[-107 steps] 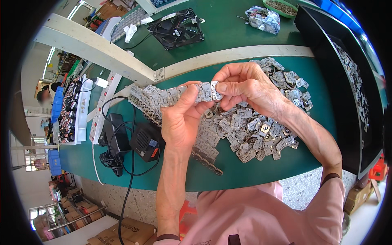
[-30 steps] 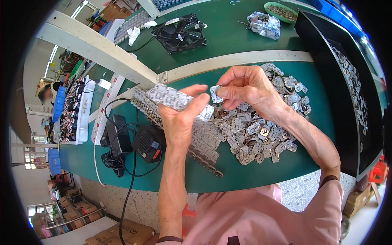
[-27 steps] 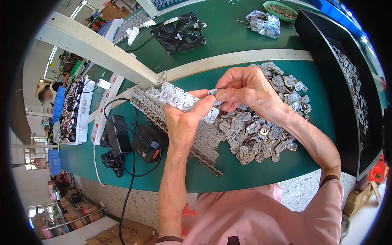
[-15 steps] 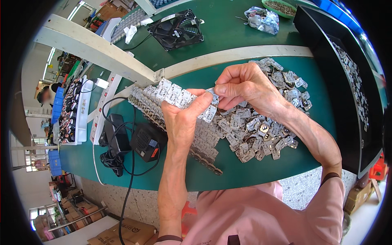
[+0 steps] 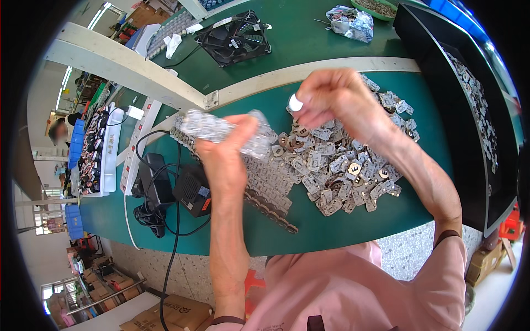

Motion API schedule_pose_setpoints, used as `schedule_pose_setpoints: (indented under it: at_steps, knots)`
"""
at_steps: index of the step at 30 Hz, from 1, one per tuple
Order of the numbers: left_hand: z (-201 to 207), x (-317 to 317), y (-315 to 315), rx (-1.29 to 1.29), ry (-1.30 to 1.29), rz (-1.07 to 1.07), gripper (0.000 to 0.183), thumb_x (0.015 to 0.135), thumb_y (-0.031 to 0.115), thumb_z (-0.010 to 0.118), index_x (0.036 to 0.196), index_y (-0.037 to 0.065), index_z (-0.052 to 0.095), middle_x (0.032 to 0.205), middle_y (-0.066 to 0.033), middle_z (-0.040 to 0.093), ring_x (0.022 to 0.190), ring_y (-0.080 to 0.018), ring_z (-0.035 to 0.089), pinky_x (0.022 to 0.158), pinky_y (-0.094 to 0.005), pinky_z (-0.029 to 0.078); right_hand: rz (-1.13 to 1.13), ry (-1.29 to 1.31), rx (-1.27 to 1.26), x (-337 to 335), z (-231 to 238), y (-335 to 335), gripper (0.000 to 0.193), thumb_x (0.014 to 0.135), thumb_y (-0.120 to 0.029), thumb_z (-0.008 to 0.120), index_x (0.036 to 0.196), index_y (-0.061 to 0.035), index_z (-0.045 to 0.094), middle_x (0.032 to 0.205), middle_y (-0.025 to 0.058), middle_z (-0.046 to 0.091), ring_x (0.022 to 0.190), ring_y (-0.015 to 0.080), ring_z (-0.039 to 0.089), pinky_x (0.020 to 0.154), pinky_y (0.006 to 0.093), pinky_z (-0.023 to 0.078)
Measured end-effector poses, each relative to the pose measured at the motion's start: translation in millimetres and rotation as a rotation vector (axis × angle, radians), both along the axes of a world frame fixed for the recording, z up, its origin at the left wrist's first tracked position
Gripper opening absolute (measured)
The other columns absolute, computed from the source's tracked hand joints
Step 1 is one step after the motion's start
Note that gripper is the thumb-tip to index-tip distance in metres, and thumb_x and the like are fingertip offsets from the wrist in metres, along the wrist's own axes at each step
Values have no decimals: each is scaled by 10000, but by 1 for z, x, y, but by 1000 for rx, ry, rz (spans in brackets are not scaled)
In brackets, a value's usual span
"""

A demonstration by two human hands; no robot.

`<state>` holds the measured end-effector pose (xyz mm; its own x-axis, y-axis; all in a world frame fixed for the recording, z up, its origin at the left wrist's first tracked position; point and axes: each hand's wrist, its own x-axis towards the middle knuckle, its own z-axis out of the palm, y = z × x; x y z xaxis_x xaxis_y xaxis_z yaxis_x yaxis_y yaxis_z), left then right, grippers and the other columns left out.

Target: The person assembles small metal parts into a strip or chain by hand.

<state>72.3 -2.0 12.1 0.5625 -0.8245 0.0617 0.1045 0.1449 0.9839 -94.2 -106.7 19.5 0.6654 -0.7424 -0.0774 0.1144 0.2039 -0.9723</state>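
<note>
Left hand [image 5: 223, 157]: thumb clamped over a row of flat grey plates [image 5: 205, 127], blurred. Right hand [image 5: 337, 102]: thumb and fingers pinched on a pale rounded piece [image 5: 295, 103], above the desk [image 5: 342, 230] beside the loose plate pile [image 5: 348, 172]. Smooth green surface between pile and desk's front edge. Black grilled box [image 5: 190, 190] at left, orange label [image 5: 206, 204] unreadable.

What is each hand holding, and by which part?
Left hand: blurred row of flat grey pieces, around its middle. Right hand: rounded white piece, by its right edge.
</note>
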Motion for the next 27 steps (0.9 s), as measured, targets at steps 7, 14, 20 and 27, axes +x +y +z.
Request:
schedule_pose_setpoints:
  at_steps: [7, 14, 20, 27]
  knots:
    - [1, -19, -1, 108, -175, -134, 197, 710, 54, 709, 873, -49, 669, 714, -37, 630, 626, -78, 556, 568, -226, 432, -118, -79, -80, -2, 4, -9, 156, 834, -111, 648, 888, 33, 622, 805, 131, 648, 724, 178, 643, 662, 284, 552]
    - [-4, -22, 1, 116, -284, -235, 186, 735, 72, 722, 879, -36, 675, 714, -16, 625, 626, -62, 540, 569, -206, 420, -147, -30, -75, -12, 4, 0, 167, 823, -99, 659, 914, 38, 625, 805, 119, 653, 704, 159, 638, 655, 268, 548]
    - [-2, -17, -3, -49, 246, -296, 180, 770, 106, 726, 868, -22, 646, 785, -55, 639, 684, -106, 577, 641, -236, 452, -104, 18, -8, -24, -2, 29, 151, 823, -75, 649, 938, 17, 617, 799, 80, 652, 693, 132, 635, 658, 245, 533]
    - [-8, -16, -1, -48, 300, -312, 194, 775, 113, 723, 879, -24, 635, 820, -90, 640, 720, -137, 591, 675, -276, 476, -35, -13, 28, -16, -8, 44, 135, 826, -49, 637, 938, 25, 611, 806, 103, 657, 706, 143, 637, 660, 256, 542]
